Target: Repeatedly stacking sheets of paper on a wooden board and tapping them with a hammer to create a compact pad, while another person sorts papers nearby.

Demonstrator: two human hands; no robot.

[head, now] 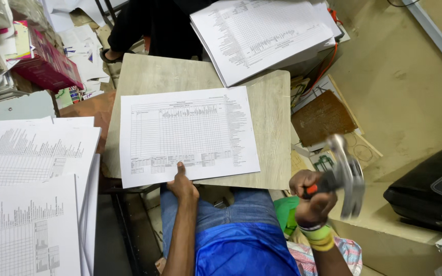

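Observation:
A white printed sheet with a ruled table (188,133) lies flat on a pale wooden board (269,102) across my lap. My left hand (182,185) rests at the sheet's near edge, thumb pressing on the paper. My right hand (310,197), with yellow and green bands at the wrist, is raised off to the right of the board and grips a metal hammer (346,174) with a dark and orange handle. The hammer's head is blurred in the air, apart from the sheet.
A thick stack of similar printed sheets (259,33) sits at the board's far right corner. More stacks (26,194) lie to my left. A seated person's dark legs (149,25) are beyond the board. A black bag (431,189) and a brown board (321,117) lie on the right.

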